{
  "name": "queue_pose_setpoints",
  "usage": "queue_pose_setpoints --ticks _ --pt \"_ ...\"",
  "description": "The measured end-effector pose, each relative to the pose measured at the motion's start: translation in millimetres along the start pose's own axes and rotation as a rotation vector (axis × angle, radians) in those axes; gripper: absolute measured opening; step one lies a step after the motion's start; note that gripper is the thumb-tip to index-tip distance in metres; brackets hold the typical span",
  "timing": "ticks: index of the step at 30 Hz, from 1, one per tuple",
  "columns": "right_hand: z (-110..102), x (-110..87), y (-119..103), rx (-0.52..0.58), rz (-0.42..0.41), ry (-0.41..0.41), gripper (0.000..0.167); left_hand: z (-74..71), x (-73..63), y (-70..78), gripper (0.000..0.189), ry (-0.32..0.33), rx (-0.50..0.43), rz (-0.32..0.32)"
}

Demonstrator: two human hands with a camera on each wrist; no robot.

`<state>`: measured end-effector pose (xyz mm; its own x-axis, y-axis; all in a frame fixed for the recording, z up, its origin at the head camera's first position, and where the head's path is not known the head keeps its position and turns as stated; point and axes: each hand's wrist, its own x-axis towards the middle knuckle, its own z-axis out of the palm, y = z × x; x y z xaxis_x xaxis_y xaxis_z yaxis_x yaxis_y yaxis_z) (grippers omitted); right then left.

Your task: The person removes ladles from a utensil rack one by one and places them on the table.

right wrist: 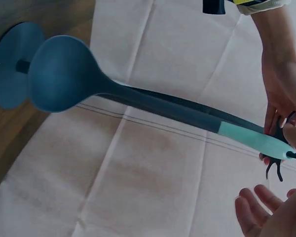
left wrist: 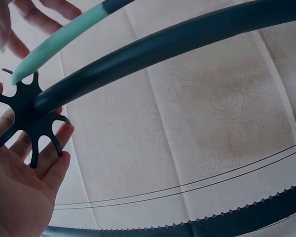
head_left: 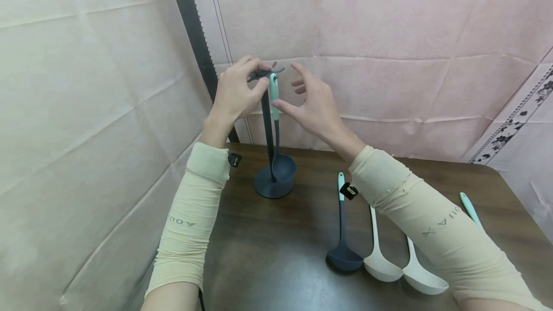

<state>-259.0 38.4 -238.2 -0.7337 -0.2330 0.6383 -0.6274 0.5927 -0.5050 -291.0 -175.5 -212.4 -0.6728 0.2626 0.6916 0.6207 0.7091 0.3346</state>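
A dark ladle (head_left: 284, 167) with a mint-green handle hangs by its handle end from a hook of a dark utensil stand (head_left: 267, 128). The stand rises from a round base, and its top rack (left wrist: 27, 106) spreads into several curved hooks. My left hand (head_left: 237, 88) holds this rack, its fingers curled about the hooks on the left side. To the right of the handle, my right hand (head_left: 317, 104) has its fingers spread and loosely bent, the thumb tip right by the mint-green part. Nothing lies in its palm.
On the wooden table (head_left: 268, 244), another dark ladle (head_left: 344, 257) lies beside two white ladles (head_left: 382, 267) at the front right. Farther right, a mint-green handle (head_left: 472, 209) shows, partly hidden by the right sleeve. Cloth-covered walls (head_left: 389, 23) stand behind and at the left.
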Motion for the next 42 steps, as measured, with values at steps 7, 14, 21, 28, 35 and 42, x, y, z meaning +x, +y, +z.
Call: queue_pose_setpoints --ticks 7,14,21,28,35,42 --pt "1 5.0 -16 0.085 -0.042 0.062 0.072 -0.9 5.5 -2.0 0.034 -0.037 -0.072 0.006" --pt "8 7.9 -22 0.115 -0.075 0.028 0.058 3.6 6.5 -4.3 0.034 -0.012 -0.122 0.005" --pt "11 8.9 -17 0.060 -0.125 0.023 0.047 7.9 5.3 -0.3 0.035 0.011 -0.124 0.039" --pt "8 13.2 -16 -0.001 -0.166 0.015 0.031 12.9 4.4 4.2 0.034 0.073 -0.146 0.044" --pt "5 14.2 -20 -0.016 -0.147 0.024 0.028 19.8 7.7 5.4 0.035 0.172 -0.143 0.082" --pt "11 10.3 -16 0.012 -0.164 0.069 0.028 23.4 7.2 7.8 0.037 0.187 -0.140 0.084"
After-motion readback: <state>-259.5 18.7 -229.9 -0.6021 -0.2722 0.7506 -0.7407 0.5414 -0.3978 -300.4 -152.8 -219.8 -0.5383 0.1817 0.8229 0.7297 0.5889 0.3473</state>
